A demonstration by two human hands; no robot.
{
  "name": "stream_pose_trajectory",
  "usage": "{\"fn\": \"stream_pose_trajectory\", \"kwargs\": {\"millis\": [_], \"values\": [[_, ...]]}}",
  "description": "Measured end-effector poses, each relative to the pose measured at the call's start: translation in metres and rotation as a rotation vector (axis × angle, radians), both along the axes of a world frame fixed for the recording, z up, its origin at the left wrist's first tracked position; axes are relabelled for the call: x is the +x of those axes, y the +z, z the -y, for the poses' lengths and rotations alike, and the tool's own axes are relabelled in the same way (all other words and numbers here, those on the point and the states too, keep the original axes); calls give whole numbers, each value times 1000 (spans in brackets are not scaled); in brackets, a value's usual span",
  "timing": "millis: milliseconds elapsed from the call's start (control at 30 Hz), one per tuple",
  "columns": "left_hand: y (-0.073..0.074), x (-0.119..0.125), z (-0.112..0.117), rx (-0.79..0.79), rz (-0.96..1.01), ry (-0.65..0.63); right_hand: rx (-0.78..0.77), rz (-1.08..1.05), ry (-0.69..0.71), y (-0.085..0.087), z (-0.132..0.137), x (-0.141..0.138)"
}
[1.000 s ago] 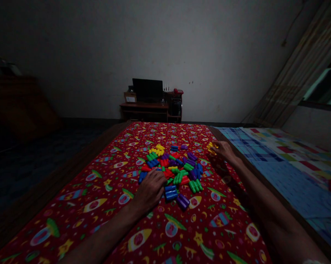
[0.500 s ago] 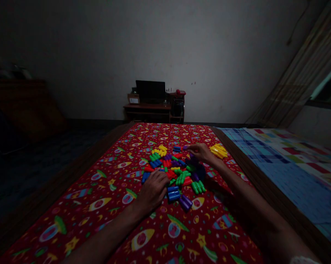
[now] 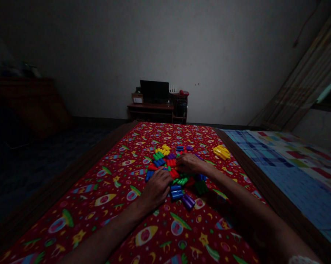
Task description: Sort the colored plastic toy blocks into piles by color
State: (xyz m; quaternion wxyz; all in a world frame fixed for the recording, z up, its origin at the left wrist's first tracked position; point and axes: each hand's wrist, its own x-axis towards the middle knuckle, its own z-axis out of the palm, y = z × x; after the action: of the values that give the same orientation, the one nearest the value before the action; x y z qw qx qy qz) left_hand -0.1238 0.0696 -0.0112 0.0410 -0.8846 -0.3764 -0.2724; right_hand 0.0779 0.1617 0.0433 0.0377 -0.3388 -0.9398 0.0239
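Yellow ribbed pieces (image 3: 222, 152) are gathered in a cluster of their own on the red patterned cloth (image 3: 94, 214), beyond the right hand (image 3: 190, 164) and to its right, well apart from the mixed pile (image 3: 171, 162). By that lie, only this cluster can be judged separated; under and around both hands, colours are left mingled. More yellow pieces (image 3: 162, 150) are seen ahead of the left hand (image 3: 157, 185), next to green pieces (image 3: 158, 156), while a blue piece (image 3: 177, 192) is found just to its right, with a purple piece (image 3: 188, 202) beside that. The right hand is held over the pile with fingers bent; whether anything is gripped cannot be told. The left hand is laid at the pile's near-left edge, fingers curled, its grasp hidden. No writing can be read; on a box (image 3: 134, 95) far ahead of the hands, a pale label (image 3: 138, 100) is too small to make out.
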Motion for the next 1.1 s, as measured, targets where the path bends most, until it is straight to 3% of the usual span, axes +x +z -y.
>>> {"fn": "stream_pose_trajectory", "kwargs": {"millis": [100,200,300,500,667,800,900,1000,1100], "values": [[-2,0,-1,-6,2,3,-45,-277,7,-3,-6,8],[-4,0,-2,-13,11,0,-134,-557,-170,0,-17,28],[-3,-1,-2,-8,21,-6,-65,-676,-388,7,-31,67],[-3,-1,-2,3,23,-4,251,-501,-799,2,-51,163],[-6,-2,-4,5,40,-20,244,-428,-880,-16,-60,200],[-5,-2,-3,8,24,-13,188,-431,-876,-18,-60,206],[-4,-2,-3,2,26,-14,251,-499,-874,-7,-57,196],[-4,-1,-3,-12,21,-11,269,-578,-788,10,-53,161],[-4,-1,-2,-19,17,-10,167,-573,-538,24,-53,98]]}}
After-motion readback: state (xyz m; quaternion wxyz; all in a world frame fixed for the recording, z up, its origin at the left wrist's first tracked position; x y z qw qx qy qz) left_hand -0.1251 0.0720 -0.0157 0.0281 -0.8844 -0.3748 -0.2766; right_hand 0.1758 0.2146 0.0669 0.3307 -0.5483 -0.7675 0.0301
